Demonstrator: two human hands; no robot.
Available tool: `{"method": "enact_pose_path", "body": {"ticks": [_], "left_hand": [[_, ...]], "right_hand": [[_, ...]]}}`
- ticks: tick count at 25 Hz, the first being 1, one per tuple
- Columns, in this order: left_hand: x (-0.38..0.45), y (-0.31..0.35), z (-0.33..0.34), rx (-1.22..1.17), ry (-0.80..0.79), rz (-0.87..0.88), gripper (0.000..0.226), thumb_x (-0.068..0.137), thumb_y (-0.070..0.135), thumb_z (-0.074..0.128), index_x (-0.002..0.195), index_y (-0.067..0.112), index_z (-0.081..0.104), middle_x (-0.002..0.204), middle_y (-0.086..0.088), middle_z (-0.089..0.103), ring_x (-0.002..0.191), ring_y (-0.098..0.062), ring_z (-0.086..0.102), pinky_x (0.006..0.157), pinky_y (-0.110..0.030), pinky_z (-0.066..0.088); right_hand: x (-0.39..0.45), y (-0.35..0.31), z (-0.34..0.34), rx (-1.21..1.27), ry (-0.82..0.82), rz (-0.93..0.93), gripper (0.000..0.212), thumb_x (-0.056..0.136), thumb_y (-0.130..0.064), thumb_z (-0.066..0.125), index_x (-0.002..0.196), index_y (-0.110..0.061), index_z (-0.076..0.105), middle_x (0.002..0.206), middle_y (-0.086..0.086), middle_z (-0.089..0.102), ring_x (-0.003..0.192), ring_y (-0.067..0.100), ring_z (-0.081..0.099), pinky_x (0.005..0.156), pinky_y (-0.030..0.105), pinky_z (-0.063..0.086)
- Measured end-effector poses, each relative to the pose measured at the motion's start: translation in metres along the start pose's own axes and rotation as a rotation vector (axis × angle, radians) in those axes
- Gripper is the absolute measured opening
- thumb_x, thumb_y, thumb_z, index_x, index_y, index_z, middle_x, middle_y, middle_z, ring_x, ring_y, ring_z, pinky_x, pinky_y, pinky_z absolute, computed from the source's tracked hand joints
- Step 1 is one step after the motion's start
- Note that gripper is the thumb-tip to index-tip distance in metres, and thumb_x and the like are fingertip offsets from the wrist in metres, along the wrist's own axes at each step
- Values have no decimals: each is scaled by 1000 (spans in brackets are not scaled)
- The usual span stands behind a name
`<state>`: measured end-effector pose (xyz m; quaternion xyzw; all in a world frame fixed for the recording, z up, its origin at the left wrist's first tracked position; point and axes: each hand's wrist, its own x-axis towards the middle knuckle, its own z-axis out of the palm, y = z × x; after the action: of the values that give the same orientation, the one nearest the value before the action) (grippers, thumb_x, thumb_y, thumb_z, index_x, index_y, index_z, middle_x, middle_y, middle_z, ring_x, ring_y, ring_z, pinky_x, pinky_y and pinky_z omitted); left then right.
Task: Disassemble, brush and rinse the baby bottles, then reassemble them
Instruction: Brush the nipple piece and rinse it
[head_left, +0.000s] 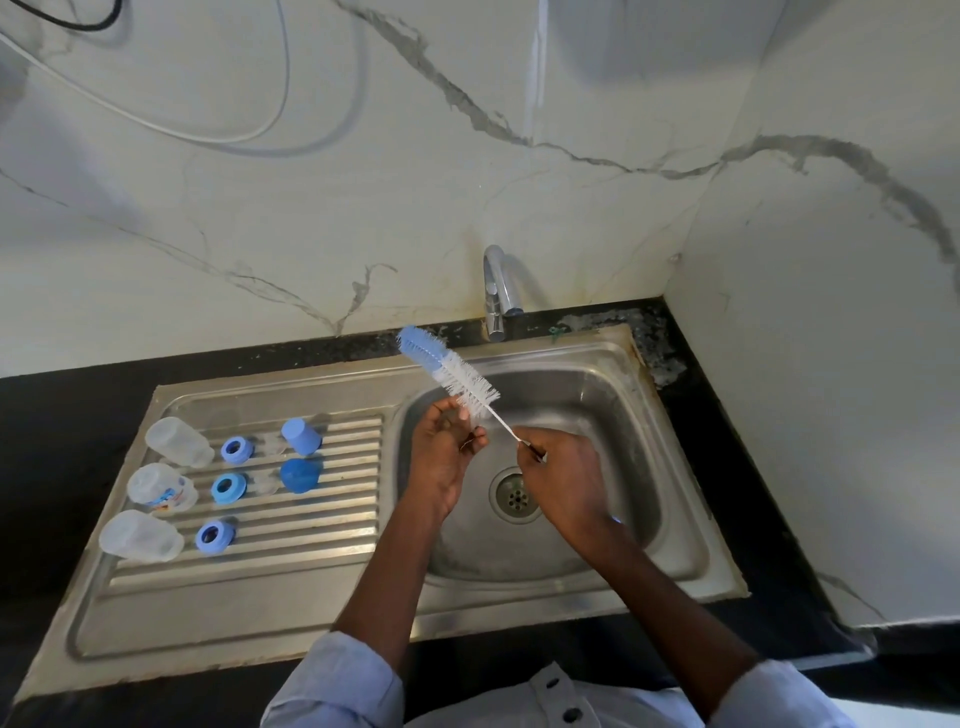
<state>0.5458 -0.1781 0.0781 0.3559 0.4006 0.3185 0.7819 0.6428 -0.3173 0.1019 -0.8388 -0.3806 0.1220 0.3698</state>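
Note:
My right hand (558, 475) grips the wire handle of a white bottle brush (457, 376) with a blue tip, held slanting over the sink basin (613, 415). My left hand (441, 449) is beside the bristles, its fingertips touching their lower end. On the draining board (311, 571) lie three clear bottles (179, 441), (162, 491), (141, 536), three blue screw rings (236, 449), (228, 488), (214, 537), two blue caps (301, 436), (300, 475) and two clear teats (272, 444), (266, 483).
A chrome tap (496, 291) stands at the back of the sink, with no water running. The drain (514, 496) is in the basin's middle. Black counter (727, 467) surrounds the steel sink, with marble walls behind and to the right.

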Motion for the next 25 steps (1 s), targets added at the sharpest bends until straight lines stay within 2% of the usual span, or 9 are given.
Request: {"method": "enact_pose_path", "body": {"ticks": [4, 7, 10, 13, 16, 19, 21, 23, 25], "left_hand": [[10, 11, -7, -145, 108, -73, 29, 99, -9, 47, 104, 7, 71, 94, -14, 78, 77, -21, 76, 66, -30, 62], [6, 4, -5, -18, 12, -111, 25, 96, -6, 54, 114, 4, 69, 100, -16, 75, 84, -25, 74, 75, -37, 62], [2, -2, -3, 54, -85, -25, 27, 95, 6, 66, 121, 1, 62, 92, -20, 73, 84, -33, 75, 88, -45, 61], [10, 7, -9, -3, -56, -21, 9, 100, 7, 59, 105, 3, 66, 89, -21, 75, 81, -35, 77, 79, -43, 63], [12, 5, -8, 69, 24, -110, 14, 97, -1, 55, 97, 8, 66, 84, -12, 76, 77, -26, 72, 69, -36, 62], [6, -4, 3, 208, -85, -88, 25, 90, -11, 55, 106, 3, 69, 89, -8, 77, 74, -21, 65, 70, -30, 59], [7, -2, 6, 132, -72, -94, 30, 91, -9, 55, 116, 3, 67, 96, -10, 77, 70, -17, 67, 69, -30, 60], [14, 6, 0, -81, 17, -160, 24, 94, -6, 50, 110, 3, 64, 80, -11, 71, 65, -18, 67, 65, -31, 60], [18, 12, -6, -151, 49, -208, 19, 94, -3, 47, 101, 6, 62, 71, -10, 67, 63, -19, 67, 64, -32, 61]], "right_hand": [[-17, 5, -6, 12, 26, -121, 31, 91, -12, 68, 112, -30, 79, 84, -4, 76, 75, 16, 69, 73, 35, 56], [-18, 0, -3, 11, -11, -118, 33, 93, -14, 66, 117, -34, 77, 87, -5, 77, 76, 15, 69, 74, 34, 56], [4, -5, -2, -50, 9, -6, 30, 93, -19, 60, 114, -33, 76, 80, 0, 73, 77, 22, 67, 74, 36, 55], [-3, 7, -5, 32, 22, -32, 28, 91, -14, 65, 111, -29, 79, 82, -1, 75, 76, 20, 69, 73, 37, 56], [-14, 15, -9, 42, 24, -110, 31, 91, -10, 68, 114, -29, 79, 88, -3, 77, 76, 18, 70, 73, 36, 57], [4, 2, -4, -105, -10, -121, 35, 92, -14, 64, 118, -34, 76, 87, -3, 75, 79, 20, 68, 72, 34, 54], [9, -2, -2, -126, -2, -109, 35, 91, -15, 62, 117, -34, 75, 86, -4, 74, 79, 20, 67, 72, 35, 54], [0, 5, -3, -75, 24, -98, 32, 91, -14, 64, 115, -31, 77, 84, -3, 74, 76, 19, 67, 72, 37, 55], [-11, 15, -7, -2, 18, -102, 30, 91, -13, 68, 115, -28, 78, 86, -3, 76, 74, 19, 68, 72, 38, 57]]}}
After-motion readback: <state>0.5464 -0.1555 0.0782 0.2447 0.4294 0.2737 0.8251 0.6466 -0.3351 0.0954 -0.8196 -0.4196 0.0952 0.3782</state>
